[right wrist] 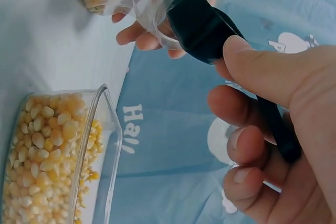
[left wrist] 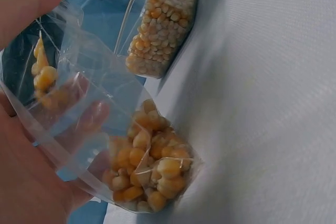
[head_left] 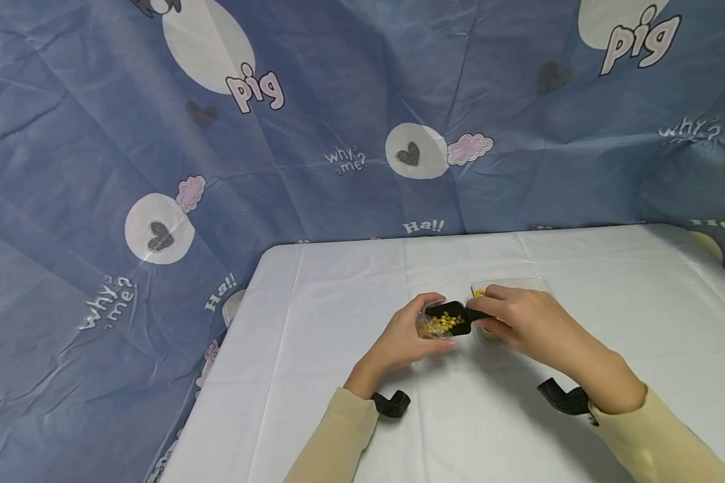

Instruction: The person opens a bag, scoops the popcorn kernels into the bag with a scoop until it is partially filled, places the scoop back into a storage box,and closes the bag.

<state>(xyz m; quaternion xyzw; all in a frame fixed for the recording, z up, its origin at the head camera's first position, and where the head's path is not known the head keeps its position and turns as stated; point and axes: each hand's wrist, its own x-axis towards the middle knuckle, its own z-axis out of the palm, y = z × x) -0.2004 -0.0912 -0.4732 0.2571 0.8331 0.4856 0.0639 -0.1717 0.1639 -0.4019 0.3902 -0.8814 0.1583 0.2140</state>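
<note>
My left hand grips a clear plastic bag, its fingers and thumb spread around the open mouth. A small heap of yellow corn kernels fills the bag's bottom corner. My right hand pinches the handle of a black scoop between thumb and fingers. The scoop's head reaches into the mouth of the bag, tilted down, with kernels lying on it in the head view. Right beside the hands stands a clear rectangular container of corn kernels, partly hidden by my right hand in the head view.
A white cloth covers the table. Behind it hangs a blue printed curtain. Black wrist mounts sit at both cuffs, over the table's near part.
</note>
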